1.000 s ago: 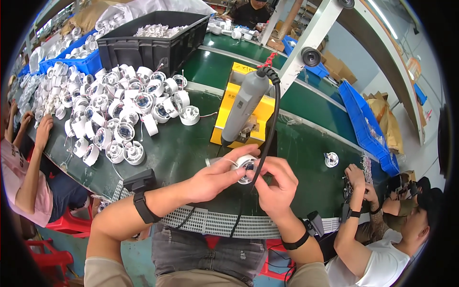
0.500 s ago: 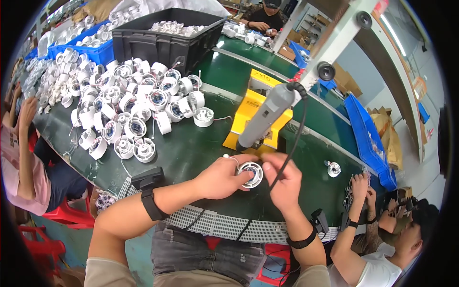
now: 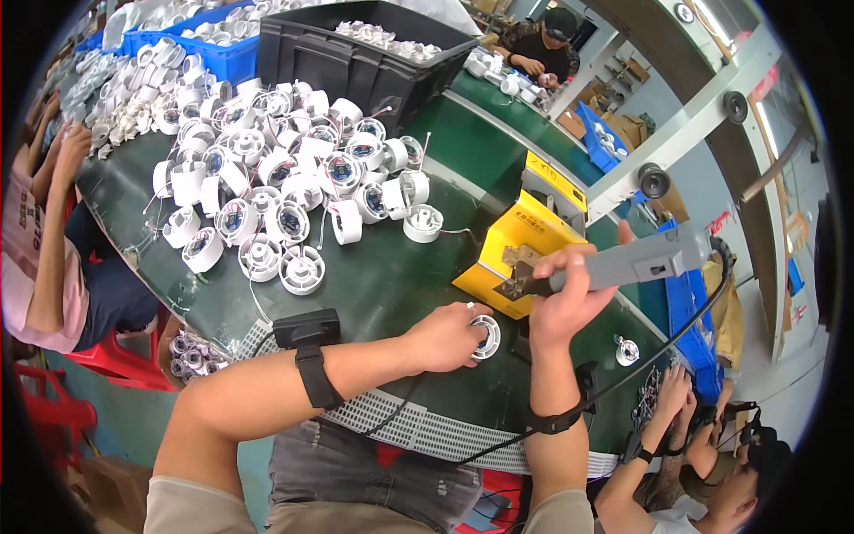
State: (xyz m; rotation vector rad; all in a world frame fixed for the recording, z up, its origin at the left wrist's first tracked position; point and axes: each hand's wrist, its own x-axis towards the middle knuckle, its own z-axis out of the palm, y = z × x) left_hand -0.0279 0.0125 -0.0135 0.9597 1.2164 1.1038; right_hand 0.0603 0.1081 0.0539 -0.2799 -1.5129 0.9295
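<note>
The left hand (image 3: 447,339) grasps a round white part (image 3: 494,338), its fingers closed on the left side of the rim, with a bit of blue showing inside the ring. The part is over the green table (image 3: 382,285), in front of the person and just below the yellow stand (image 3: 509,233); whether it touches the table top I cannot tell. The right hand (image 3: 571,292) has its fingers curled round the front end of a grey tool (image 3: 648,261), which lies tilted, its back end raised to the right and its dark nose toward the metal piece (image 3: 516,270) on the stand. Whether nose and metal touch is hard to see. A black cord (image 3: 680,334) runs from the back of the tool down across the right forearm. To the left, a big pile of white parts (image 3: 301,191) spreads over the table in front of a black bin (image 3: 342,67), with a blue tray (image 3: 236,60) beside the bin. One loose white piece (image 3: 626,351) sits alone to the right, well apart from the pile
</note>
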